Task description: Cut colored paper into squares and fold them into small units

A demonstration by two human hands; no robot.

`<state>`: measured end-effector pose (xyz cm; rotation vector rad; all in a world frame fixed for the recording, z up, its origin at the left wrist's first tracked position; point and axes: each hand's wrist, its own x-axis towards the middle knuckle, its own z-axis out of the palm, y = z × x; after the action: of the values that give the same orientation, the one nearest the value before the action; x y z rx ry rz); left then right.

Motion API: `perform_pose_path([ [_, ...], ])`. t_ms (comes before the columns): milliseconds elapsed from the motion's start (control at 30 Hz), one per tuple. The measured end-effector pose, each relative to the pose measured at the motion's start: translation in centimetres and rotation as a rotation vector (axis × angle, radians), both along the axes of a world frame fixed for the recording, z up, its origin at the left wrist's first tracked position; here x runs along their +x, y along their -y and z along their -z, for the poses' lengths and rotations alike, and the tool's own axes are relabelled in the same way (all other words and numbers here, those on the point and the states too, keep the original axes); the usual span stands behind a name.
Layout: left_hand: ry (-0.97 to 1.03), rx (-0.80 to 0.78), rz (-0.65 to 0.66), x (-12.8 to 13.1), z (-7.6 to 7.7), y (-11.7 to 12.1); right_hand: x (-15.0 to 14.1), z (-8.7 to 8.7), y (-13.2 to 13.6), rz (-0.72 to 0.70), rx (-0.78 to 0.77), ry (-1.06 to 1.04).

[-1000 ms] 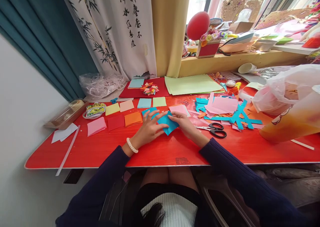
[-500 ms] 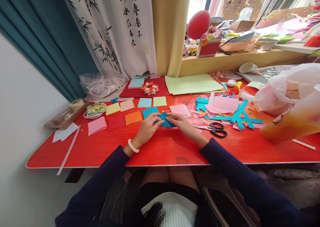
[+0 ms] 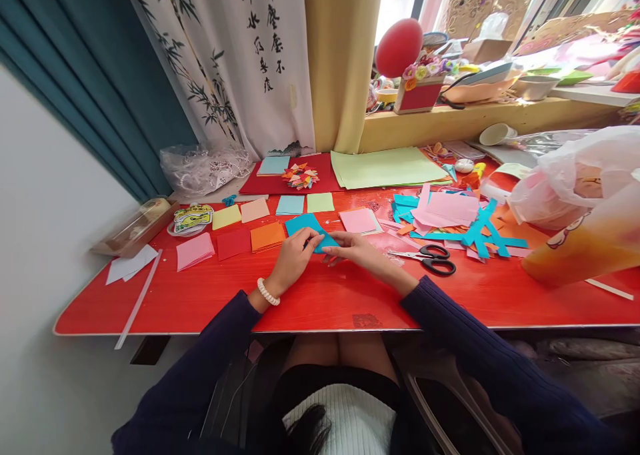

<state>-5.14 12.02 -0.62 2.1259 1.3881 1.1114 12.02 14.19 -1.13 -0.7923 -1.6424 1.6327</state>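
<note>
1. Left hand (image 3: 289, 265) pinches the near-left edge of a folded blue paper (image 3: 327, 241) between thumb and fingertips
2. Right hand (image 3: 363, 251) grips its right end, lower fingers loosely curled
3. The step looks like folding or creasing; a neat crease calls for steady pinches and aligned edges
4. From that paper, over the red bench (image 3: 340, 301): blue squares (image 3: 301, 223) just beside at 10 o'clock, orange squares (image 3: 267, 237) at 9, scissors (image 3: 424, 259) at 3, paper offcuts (image 3: 447, 211) at 2
</note>
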Motion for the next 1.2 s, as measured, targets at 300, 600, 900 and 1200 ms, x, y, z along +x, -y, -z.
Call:
perform_pose_path([
  [300, 0.109, -0.086, -0.010, -0.07, 0.66, -0.40, 0.01, 0.63, -0.54, 0.022, 0.014, -0.014],
  [600, 0.141, -0.127, -0.006, -0.01, 0.20, -0.12, 0.03, 0.77, -0.48, 0.017, 0.015, -0.021],
  [900, 0.144, -0.146, -0.012, 0.04, 0.08, -0.01, 0.12, 0.61, -0.39, 0.019, 0.006, -0.023],
  [1200, 0.142, -0.161, -0.020, 0.06, -0.06, 0.04, 0.07, 0.65, -0.40, 0.019, 0.004, -0.011],
])
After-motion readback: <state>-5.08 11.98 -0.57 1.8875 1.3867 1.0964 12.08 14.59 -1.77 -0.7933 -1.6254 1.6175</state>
